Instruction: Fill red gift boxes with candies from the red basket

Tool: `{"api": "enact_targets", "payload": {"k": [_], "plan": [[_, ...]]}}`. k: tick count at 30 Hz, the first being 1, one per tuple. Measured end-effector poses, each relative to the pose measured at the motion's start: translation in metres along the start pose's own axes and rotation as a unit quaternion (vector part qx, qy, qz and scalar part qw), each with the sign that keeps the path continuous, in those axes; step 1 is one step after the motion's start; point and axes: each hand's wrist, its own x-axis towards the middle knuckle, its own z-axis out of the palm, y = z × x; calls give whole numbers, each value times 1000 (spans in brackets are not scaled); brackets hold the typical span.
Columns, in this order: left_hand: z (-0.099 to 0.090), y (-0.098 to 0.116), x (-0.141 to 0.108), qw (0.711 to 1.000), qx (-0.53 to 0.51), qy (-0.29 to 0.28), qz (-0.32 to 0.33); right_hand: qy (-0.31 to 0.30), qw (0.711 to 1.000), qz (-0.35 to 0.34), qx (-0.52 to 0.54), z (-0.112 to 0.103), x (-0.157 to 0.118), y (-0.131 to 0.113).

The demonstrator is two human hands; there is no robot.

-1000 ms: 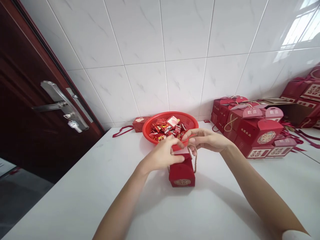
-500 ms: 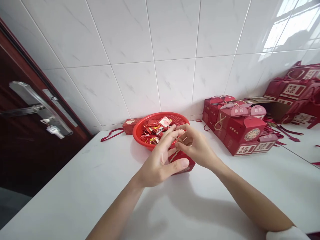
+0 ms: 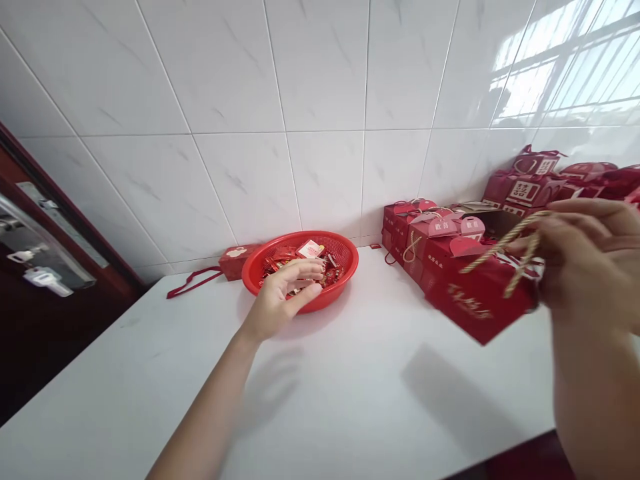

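Note:
My right hand [image 3: 590, 253] is closed on the twisted gold cord handle of a red gift box [image 3: 475, 300] with gold lettering. The box hangs tilted above the white table [image 3: 350, 393], and its shadow falls on the surface below. My left hand [image 3: 280, 297] holds nothing, its fingers curved and thumb apart. It hovers at the front rim of a red plastic basket [image 3: 345, 273]. Wrapped sweets [image 3: 333, 267] and a small white-and-pink packet [image 3: 310, 249] lie in the basket, partly covered by my left hand.
Red gift boxes [image 3: 407, 240] stand in rows against the tiled wall, with more boxes [image 3: 530, 190] stacked at the right. Left of the basket sits a small red box [image 3: 235, 261] with a dark red ribbon [image 3: 193, 283]. A door handle with keys [image 3: 47, 277] is at far left.
My right hand has lifted the red gift box off the table by its cord and carried it right. My left hand has come away from the box and moved left. The view has turned right.

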Motion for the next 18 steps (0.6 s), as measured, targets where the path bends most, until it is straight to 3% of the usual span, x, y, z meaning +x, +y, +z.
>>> {"api": "enact_targets", "payload": {"k": [2, 4, 9, 12, 18], "plan": [[-3, -24, 9, 999, 24, 27, -21, 69, 995, -66, -31, -17, 29, 16], [-5, -46, 15, 997, 49, 41, -53, 93, 989, -84, -75, -28, 58, 35], [-6, -66, 19, 990, 108, 22, -85, 121, 976, -30, -180, -26, 111, 85], [-6, -63, 19, 989, 115, 22, -94, 121, 972, -8, -203, -12, 118, 112], [-5, -63, 20, 986, 131, 33, -96, 59, 960, 20, -274, 9, 92, 160]]}}
